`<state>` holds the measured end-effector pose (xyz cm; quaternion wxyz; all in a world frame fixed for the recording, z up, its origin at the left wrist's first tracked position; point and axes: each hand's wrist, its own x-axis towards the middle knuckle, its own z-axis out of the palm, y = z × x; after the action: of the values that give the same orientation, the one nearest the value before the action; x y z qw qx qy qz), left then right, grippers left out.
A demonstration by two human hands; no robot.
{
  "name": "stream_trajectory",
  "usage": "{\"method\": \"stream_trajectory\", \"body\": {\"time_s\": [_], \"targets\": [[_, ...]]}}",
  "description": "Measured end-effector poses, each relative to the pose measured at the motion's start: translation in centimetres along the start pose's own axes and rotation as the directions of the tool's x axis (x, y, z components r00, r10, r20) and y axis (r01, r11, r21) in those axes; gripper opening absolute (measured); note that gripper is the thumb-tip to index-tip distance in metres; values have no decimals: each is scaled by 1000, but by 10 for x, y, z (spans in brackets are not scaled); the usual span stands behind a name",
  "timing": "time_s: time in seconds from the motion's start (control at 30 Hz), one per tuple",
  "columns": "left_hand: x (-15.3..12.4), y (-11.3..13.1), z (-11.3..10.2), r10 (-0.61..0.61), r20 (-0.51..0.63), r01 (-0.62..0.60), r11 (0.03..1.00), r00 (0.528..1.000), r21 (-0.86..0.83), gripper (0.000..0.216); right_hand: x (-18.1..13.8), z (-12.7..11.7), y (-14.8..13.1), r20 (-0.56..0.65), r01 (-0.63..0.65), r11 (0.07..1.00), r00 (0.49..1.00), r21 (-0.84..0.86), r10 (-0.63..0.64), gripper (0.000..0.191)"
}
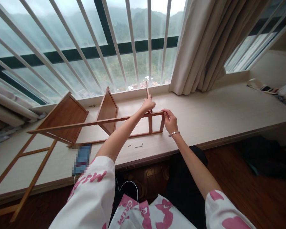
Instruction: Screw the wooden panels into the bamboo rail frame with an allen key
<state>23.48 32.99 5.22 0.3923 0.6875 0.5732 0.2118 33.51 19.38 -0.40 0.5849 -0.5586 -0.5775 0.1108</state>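
Observation:
A partly assembled wooden shelf rack [114, 119] lies on its side on the window sill, with two brown shelf panels standing across it. My left hand [149, 104] reaches over the long rail, its fingers closed around a narrow wooden piece [147, 88], seen nearly edge-on, that stands up beyond the rail. My right hand [169, 121] is pinched on the right end of the frame, where the rail meets a short crosspiece [162, 123]. In front of the frame lie an L-shaped hex key [139, 146] and a small screw [129, 145].
A phone [82, 159] with a white cable [130, 181] lies near the sill's front edge [143, 161]. A ladder-like wooden frame [35, 175] sticks out at left. Behind are white window bars [131, 38] and a beige curtain [197, 47]. Items lie at far right.

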Motion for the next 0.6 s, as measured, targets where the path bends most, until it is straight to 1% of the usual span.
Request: {"method": "stream_trajectory", "body": {"time_s": [0.1,0.17,0.23,0.3,0.37,0.43,0.47,0.6], "targets": [[-1,-3,-9,23,87,-29,997,996,75,33,-1,0,-1,-3,6,1000,1000,-1,-6,35],[-2,-6,-16,51,146,-72,987,988,144,29,-1,0,-2,-2,7,1000,1000,-6,-7,35],[-4,-8,-22,79,181,-115,973,980,200,28,-1,0,-3,-2,4,1000,1000,-15,-4,35],[-6,-10,-25,110,173,-149,961,979,234,28,-1,0,-4,-2,1,1000,1000,-17,-1,34],[-8,-11,-25,167,138,-199,945,976,259,25,-1,1,-4,-1,2,1000,1000,-14,-2,34],[-10,-11,-24,236,128,-263,928,963,264,23,-1,2,-4,-1,2,1000,1000,-13,-2,34],[-11,-11,-24,260,144,-289,924,955,250,23,-2,2,-4,0,1,1000,1000,-14,-1,34],[-18,-14,-26,262,286,-312,939,922,147,30,-2,4,-2,-3,0,1000,1000,-16,0,35]]}}
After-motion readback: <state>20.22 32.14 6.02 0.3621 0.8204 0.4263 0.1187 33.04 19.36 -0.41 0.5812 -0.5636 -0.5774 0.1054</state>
